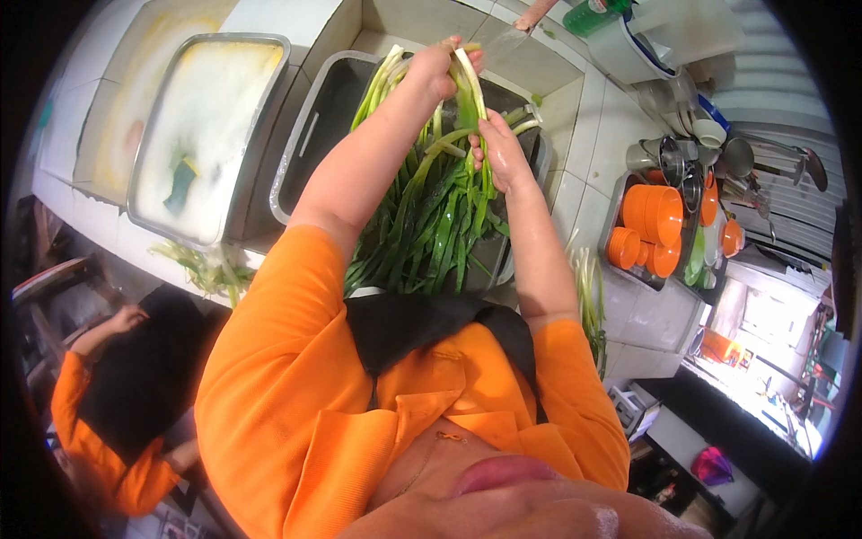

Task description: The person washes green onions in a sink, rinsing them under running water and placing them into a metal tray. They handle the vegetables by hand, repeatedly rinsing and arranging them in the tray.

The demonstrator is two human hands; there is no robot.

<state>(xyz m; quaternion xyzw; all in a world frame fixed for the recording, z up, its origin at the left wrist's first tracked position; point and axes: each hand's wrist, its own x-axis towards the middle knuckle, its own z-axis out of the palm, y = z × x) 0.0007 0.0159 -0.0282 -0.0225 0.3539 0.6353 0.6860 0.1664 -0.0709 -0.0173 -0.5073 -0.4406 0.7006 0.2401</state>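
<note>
My left hand [438, 67] grips the pale root ends of some green onions [469, 84] at the top of the sink. Just below and to the right, my right hand [497, 149] holds the same stalks partway down. Water [502, 44] runs from a pipe [535, 15] close to my left fingers. Beneath both hands, a large heap of wet green onions [431, 229] lies in and over a dark grey plastic tub [286, 168], leaves towards me. The tub stands in a tiled sink [562, 101]. My left forearm hides part of the heap.
At left, a tub [283, 60] holds foamy water with a dark green piece [180, 185] in it. Onion trimmings [209, 266] and more green onions [589, 290] lie on the ledges. A crate of orange bowls [650, 209] stands right. A co-worker [135, 377] is at lower left.
</note>
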